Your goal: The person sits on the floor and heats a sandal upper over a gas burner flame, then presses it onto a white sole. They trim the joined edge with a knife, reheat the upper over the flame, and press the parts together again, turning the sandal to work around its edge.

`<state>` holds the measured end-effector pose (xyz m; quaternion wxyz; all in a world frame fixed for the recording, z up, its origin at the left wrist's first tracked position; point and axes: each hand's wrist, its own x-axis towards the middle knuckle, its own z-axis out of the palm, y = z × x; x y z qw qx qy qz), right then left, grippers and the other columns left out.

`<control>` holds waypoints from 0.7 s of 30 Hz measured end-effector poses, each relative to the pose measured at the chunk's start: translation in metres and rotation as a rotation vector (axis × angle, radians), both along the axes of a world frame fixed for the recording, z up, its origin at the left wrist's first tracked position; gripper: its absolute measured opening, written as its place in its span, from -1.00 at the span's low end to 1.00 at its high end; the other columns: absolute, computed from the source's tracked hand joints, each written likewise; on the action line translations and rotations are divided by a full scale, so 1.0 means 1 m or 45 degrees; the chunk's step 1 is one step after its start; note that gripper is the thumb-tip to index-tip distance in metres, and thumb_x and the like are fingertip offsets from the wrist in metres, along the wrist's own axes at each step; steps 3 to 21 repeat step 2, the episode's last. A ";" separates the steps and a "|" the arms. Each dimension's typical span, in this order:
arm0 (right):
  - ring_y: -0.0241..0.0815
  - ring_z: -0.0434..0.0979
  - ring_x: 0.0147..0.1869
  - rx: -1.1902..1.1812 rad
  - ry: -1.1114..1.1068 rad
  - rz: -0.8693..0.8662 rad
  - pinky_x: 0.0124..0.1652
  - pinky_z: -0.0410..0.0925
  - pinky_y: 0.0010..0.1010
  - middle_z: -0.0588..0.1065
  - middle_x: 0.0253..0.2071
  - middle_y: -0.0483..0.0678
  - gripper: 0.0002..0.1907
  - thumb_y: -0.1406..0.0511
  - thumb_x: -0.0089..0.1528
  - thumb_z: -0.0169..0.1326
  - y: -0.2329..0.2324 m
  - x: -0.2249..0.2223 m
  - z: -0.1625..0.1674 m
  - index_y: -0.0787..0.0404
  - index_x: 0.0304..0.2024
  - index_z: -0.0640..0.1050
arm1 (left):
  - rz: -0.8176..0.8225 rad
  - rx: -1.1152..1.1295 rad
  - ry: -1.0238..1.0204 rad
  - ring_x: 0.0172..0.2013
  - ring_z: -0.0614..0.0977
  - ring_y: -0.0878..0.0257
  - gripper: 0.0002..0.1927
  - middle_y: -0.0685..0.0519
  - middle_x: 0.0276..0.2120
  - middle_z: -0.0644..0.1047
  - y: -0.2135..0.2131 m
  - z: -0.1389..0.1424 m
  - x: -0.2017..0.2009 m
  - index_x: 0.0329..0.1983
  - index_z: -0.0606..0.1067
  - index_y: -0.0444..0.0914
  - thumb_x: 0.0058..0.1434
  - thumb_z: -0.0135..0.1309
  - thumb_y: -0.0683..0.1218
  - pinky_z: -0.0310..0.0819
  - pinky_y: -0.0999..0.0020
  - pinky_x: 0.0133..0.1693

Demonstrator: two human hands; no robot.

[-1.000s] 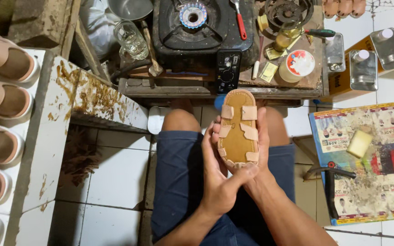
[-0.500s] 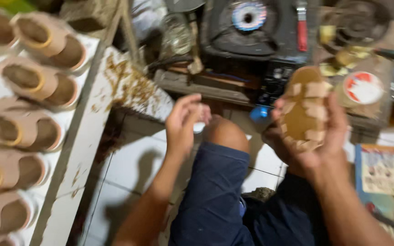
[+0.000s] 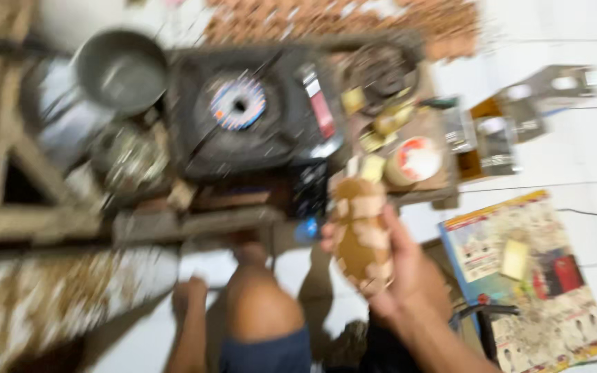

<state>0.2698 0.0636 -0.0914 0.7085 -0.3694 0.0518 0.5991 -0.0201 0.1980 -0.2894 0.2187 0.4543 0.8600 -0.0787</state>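
Observation:
The view is blurred by motion. My right hand [image 3: 409, 273] holds a tan sandal sole [image 3: 359, 231] with pale straps, sole side toward me, just in front of the low workbench [image 3: 202, 217]. My left hand [image 3: 188, 298] hangs low on the left of my bare knee [image 3: 260, 304], fingers curled, and nothing shows in it. A gas burner [image 3: 240, 103] sits on the bench beyond the sole.
A metal pot [image 3: 122, 69] stands at the bench's back left. A round tin with a red and white lid [image 3: 417, 159] lies right of the burner. A colourful printed sheet [image 3: 526, 276] covers the white floor tiles at right, with metal cans [image 3: 499, 131] behind it.
The camera has swung right and up, so the rack of sandals on the left has left the view. My left hand dropped down beside my knee. My right hand kept the sole.

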 end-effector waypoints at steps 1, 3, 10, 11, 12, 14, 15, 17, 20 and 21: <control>0.14 0.60 -0.02 0.047 0.023 -0.014 -0.01 0.49 -0.10 0.54 -0.05 0.26 -0.34 -0.05 0.32 -0.07 0.004 0.001 0.005 0.32 0.25 0.40 | 0.003 -0.006 -0.025 -0.03 0.65 -0.32 -0.34 -0.38 -0.03 0.61 -0.003 0.007 0.007 -0.05 0.63 -0.43 0.32 -0.04 0.28 0.54 -0.16 -0.01; 0.13 0.60 0.00 0.088 0.053 -0.025 0.01 0.50 -0.10 0.54 -0.05 0.24 -0.34 -0.03 0.30 -0.05 0.007 0.003 0.009 0.29 0.26 0.41 | -0.044 0.008 -0.055 -0.03 0.65 -0.32 -0.34 -0.38 -0.03 0.61 0.009 0.006 0.029 -0.05 0.63 -0.43 0.32 -0.04 0.28 0.54 -0.16 -0.01; 0.13 0.60 0.00 0.088 0.053 -0.025 0.01 0.50 -0.10 0.54 -0.05 0.24 -0.34 -0.03 0.30 -0.05 0.007 0.003 0.009 0.29 0.26 0.41 | -0.044 0.008 -0.055 -0.03 0.65 -0.32 -0.34 -0.38 -0.03 0.61 0.009 0.006 0.029 -0.05 0.63 -0.43 0.32 -0.04 0.28 0.54 -0.16 -0.01; 0.13 0.60 0.00 0.088 0.053 -0.025 0.01 0.50 -0.10 0.54 -0.05 0.24 -0.34 -0.03 0.30 -0.05 0.007 0.003 0.009 0.29 0.26 0.41 | -0.044 0.008 -0.055 -0.03 0.65 -0.32 -0.34 -0.38 -0.03 0.61 0.009 0.006 0.029 -0.05 0.63 -0.43 0.32 -0.04 0.28 0.54 -0.16 -0.01; 0.13 0.60 0.00 0.088 0.053 -0.025 0.01 0.50 -0.10 0.54 -0.05 0.24 -0.34 -0.03 0.30 -0.05 0.007 0.003 0.009 0.29 0.26 0.41 | -0.044 0.008 -0.055 -0.03 0.65 -0.32 -0.34 -0.38 -0.03 0.61 0.009 0.006 0.029 -0.05 0.63 -0.43 0.32 -0.04 0.28 0.54 -0.16 -0.01; 0.13 0.60 0.00 0.088 0.053 -0.025 0.01 0.50 -0.10 0.54 -0.05 0.24 -0.34 -0.03 0.30 -0.05 0.007 0.003 0.009 0.29 0.26 0.41 | -0.044 0.008 -0.055 -0.03 0.65 -0.32 -0.34 -0.38 -0.03 0.61 0.009 0.006 0.029 -0.05 0.63 -0.43 0.32 -0.04 0.28 0.54 -0.16 -0.01; 0.13 0.60 0.00 0.088 0.053 -0.025 0.01 0.50 -0.10 0.54 -0.05 0.24 -0.34 -0.03 0.30 -0.05 0.007 0.003 0.009 0.29 0.26 0.41 | -0.044 0.008 -0.055 -0.03 0.65 -0.32 -0.34 -0.38 -0.03 0.61 0.009 0.006 0.029 -0.05 0.63 -0.43 0.32 -0.04 0.28 0.54 -0.16 -0.01; 0.13 0.60 0.00 0.088 0.053 -0.025 0.01 0.50 -0.10 0.54 -0.05 0.24 -0.34 -0.03 0.30 -0.05 0.007 0.003 0.009 0.29 0.26 0.41 | -0.044 0.008 -0.055 -0.03 0.65 -0.32 -0.34 -0.38 -0.03 0.61 0.009 0.006 0.029 -0.05 0.63 -0.43 0.32 -0.04 0.28 0.54 -0.16 -0.01; 0.13 0.60 0.00 0.088 0.053 -0.025 0.01 0.50 -0.10 0.54 -0.05 0.24 -0.34 -0.03 0.30 -0.05 0.007 0.003 0.009 0.29 0.26 0.41 | -0.044 0.008 -0.055 -0.03 0.65 -0.32 -0.34 -0.38 -0.03 0.61 0.009 0.006 0.029 -0.05 0.63 -0.43 0.32 -0.04 0.28 0.54 -0.16 -0.01; 0.13 0.60 0.00 0.088 0.053 -0.025 0.01 0.50 -0.10 0.54 -0.05 0.24 -0.34 -0.03 0.30 -0.05 0.007 0.003 0.009 0.29 0.26 0.41 | -0.044 0.008 -0.055 -0.03 0.65 -0.32 -0.34 -0.38 -0.03 0.61 0.009 0.006 0.029 -0.05 0.63 -0.43 0.32 -0.04 0.28 0.54 -0.16 -0.01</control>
